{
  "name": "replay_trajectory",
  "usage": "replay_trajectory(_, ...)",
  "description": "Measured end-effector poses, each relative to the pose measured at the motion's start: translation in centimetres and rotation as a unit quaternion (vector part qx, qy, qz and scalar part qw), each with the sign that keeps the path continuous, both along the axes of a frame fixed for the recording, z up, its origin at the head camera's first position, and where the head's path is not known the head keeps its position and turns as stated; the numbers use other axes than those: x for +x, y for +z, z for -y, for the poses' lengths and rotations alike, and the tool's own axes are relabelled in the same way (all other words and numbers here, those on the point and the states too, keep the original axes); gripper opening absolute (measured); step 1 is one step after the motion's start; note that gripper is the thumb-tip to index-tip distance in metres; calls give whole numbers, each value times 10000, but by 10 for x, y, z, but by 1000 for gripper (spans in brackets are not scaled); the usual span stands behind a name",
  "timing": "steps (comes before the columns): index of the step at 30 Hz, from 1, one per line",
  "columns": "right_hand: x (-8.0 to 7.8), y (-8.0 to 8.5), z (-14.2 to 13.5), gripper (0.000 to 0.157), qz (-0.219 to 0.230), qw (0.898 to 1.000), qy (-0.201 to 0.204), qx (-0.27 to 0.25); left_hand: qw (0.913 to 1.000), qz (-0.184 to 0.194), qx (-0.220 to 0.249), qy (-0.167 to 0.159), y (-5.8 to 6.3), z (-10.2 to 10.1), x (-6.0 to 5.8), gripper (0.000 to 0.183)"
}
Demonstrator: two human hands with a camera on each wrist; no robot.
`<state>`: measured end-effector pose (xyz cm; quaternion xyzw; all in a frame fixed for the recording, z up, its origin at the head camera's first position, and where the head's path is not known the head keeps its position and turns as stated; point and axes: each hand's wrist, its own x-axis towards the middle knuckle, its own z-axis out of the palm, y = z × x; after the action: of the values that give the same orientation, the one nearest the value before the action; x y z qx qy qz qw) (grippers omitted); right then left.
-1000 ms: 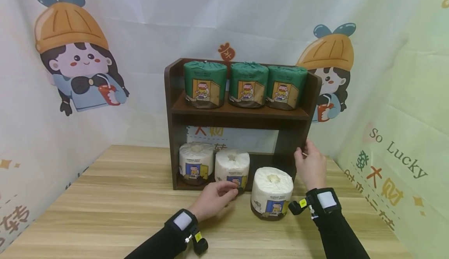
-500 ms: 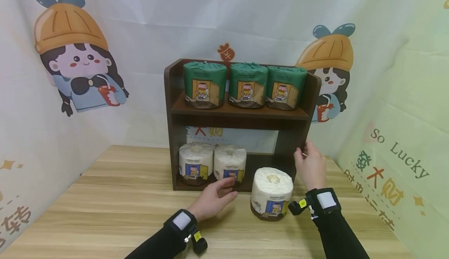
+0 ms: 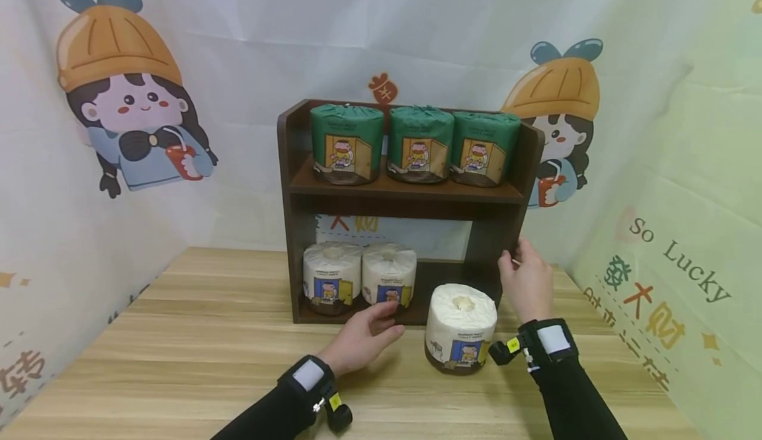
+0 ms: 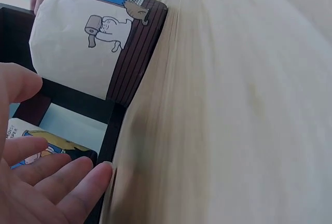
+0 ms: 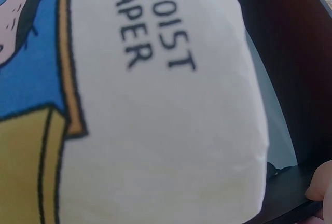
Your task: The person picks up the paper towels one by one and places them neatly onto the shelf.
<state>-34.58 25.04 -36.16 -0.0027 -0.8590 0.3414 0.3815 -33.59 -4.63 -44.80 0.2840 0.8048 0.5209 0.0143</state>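
Note:
A dark brown two-tier shelf (image 3: pixel 405 192) stands on the table. On its lower tier, at the left, two white-wrapped toilet paper rolls, the left one (image 3: pixel 331 280) and the right one (image 3: pixel 389 271), sit side by side. My left hand (image 3: pixel 362 341) is just in front of the right one, its fingers loosely extended and holding nothing; whether a fingertip touches the roll is unclear. A third white toilet paper roll (image 3: pixel 460 331) stands upright on the table before the shelf, between my hands. My right hand (image 3: pixel 528 286) grips the shelf's right side panel, thumb in front, other fingers partly hidden.
Three green-wrapped toilet paper rolls, left (image 3: pixel 347 143), middle (image 3: pixel 420 143) and right (image 3: pixel 485 149), line the upper tier. The wooden table (image 3: pixel 178 341) extends to the left and front. A printed cloth (image 3: pixel 250 63) hangs behind and along both sides.
The second white roll has slid back onto the lower tier beside the first, standing upright. My left hand has come away from it, fingers loosened. The right hand has stayed put.

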Motion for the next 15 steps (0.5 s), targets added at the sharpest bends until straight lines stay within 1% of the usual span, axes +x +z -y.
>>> replay_trajectory(3,-1,0,0,31,-24,10000,-1,0,10000,41,47,-16,2,-3,2,57)
replay_trajectory(6,-1,0,0,31,-22,10000,0,-10,9999,108,-10,-7,5,-7,5,61)
replay_trajectory(10,0,0,0,31,18,10000,-15,-23,9995,302,71,-64,8,-15,7,69)
replay_trajectory(15,0,-1,0,31,17,10000,-14,-17,9979,580,246,-120,8,-29,9,82)
